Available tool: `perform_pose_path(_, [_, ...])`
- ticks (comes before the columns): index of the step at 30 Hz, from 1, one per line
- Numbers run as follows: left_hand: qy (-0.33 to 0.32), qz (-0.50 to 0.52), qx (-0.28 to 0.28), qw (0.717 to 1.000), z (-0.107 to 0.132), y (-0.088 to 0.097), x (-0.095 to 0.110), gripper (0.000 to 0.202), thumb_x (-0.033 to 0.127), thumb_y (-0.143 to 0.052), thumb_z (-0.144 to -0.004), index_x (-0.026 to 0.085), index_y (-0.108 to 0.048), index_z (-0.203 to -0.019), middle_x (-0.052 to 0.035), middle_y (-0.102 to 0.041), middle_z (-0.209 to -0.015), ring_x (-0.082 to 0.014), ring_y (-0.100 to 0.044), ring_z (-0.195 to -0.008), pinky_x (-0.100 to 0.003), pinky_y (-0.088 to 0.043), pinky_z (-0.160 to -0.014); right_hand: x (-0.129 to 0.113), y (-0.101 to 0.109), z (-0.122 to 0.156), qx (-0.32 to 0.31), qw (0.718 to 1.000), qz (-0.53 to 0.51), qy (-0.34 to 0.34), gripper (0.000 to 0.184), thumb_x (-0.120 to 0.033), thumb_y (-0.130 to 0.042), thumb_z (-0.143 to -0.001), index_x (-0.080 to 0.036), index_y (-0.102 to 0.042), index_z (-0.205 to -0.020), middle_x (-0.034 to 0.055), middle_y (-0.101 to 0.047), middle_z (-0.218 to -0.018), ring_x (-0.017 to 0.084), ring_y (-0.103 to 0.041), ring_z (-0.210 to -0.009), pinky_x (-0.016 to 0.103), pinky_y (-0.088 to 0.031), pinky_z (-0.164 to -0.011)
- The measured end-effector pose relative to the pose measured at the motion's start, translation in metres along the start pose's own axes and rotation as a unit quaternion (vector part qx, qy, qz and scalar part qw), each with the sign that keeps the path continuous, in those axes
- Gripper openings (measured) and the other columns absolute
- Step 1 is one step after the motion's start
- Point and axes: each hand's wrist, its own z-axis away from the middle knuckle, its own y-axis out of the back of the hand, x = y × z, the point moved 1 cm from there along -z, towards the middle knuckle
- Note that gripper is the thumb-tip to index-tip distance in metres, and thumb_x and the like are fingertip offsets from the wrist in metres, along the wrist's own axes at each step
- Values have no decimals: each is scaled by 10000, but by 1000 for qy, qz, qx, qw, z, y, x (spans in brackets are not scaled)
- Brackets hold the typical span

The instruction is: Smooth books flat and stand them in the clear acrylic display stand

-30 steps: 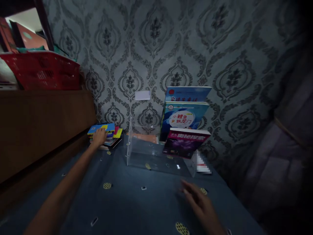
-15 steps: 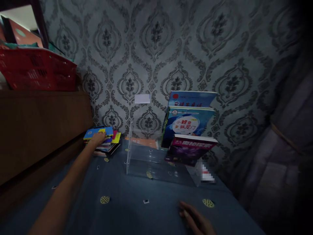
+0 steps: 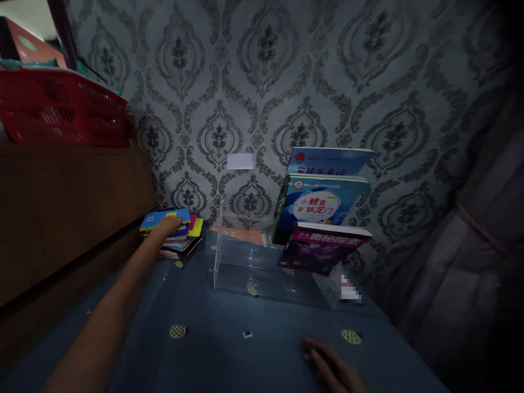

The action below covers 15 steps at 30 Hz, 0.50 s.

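At the left, my left hand [image 3: 168, 225] lies over the blue book [image 3: 153, 219] on top of a small pile, its fingers curled on the book's near right part. Beneath it are several more books [image 3: 176, 248], with pink and yellow covers sticking out to the right. My right hand [image 3: 329, 363] is low over the cloth at the bottom, fingers loosely bent and apart, holding nothing. A clear acrylic rack [image 3: 249, 267] stands in the middle. In its right part lean a purple book [image 3: 323, 248], a blue carp-story book [image 3: 323, 202] and another blue book [image 3: 331, 158] behind.
A dark blue patterned cloth [image 3: 213, 349] covers the surface. An orange flat item [image 3: 241, 236] lies behind the rack. Left is a wooden cabinet [image 3: 73, 207] bearing a red basket [image 3: 69, 109]. Patterned wallpaper [image 3: 180, 98] stands behind; a tied curtain [image 3: 446, 284] hangs right.
My left hand has shifted slightly right on the blue book, its fingers curling more. My right hand stays nearly in place. The view has moved a little.
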Motion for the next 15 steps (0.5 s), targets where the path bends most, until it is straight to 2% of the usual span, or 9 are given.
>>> perform_pose_path(3, [-7, 0, 17, 1000, 12, 4, 3, 328, 342, -593, -951, 150, -580, -1216, -92, -608, -1206, -227, -623, -1042, -442, -531, -891, -5, 0, 0, -2, 1000, 7, -8, 611, -763, -560, -721, -216, -786, -873, 100, -768, -812, 258, -733, -728, 332, -617, -648])
perform_pose_path(6, [-10, 0, 37, 999, 36, 9, 3, 311, 219, -554, -947, 123, -562, -1242, -122, -638, -1172, -269, -633, -1042, -428, -502, -894, -8, 0, 0, -1, 1000, -5, -7, 596, -753, -572, -717, -216, -790, -857, 99, -759, -765, 264, -732, -715, 341, -617, -647])
perform_pose_path(9, [-12, 4, 58, 998, 71, 11, 3, 426, 98, -483, -895, 147, -517, -1317, -166, -623, -1237, -306, -640, -1055, -404, -482, -875, -8, -1, -1, -3, 1000, -23, 2, 565, -732, -597, -710, -222, -795, -850, 101, -760, -768, 274, -734, -728, 362, -619, -692])
perform_pose_path(11, [-14, 9, 69, 997, 97, 8, 3, 485, 86, -447, -881, 195, -503, -1351, -155, -593, -1302, -300, -636, -1070, -399, -485, -869, -8, 0, -1, -8, 1000, -22, 5, 542, -714, -609, -711, -226, -796, -853, 104, -766, -803, 278, -736, -750, 371, -617, -716])
perform_pose_path(15, [-51, 45, 110, 992, 155, -15, 11, 589, 26, -417, -814, 241, -554, -1345, -112, -604, -1287, -283, -625, -1095, -401, -486, -906, -9, -1, -1, -25, 999, -3, 21, 512, -683, -603, -731, -224, -785, -865, 93, -759, -778, 269, -725, -741, 379, -610, -730])
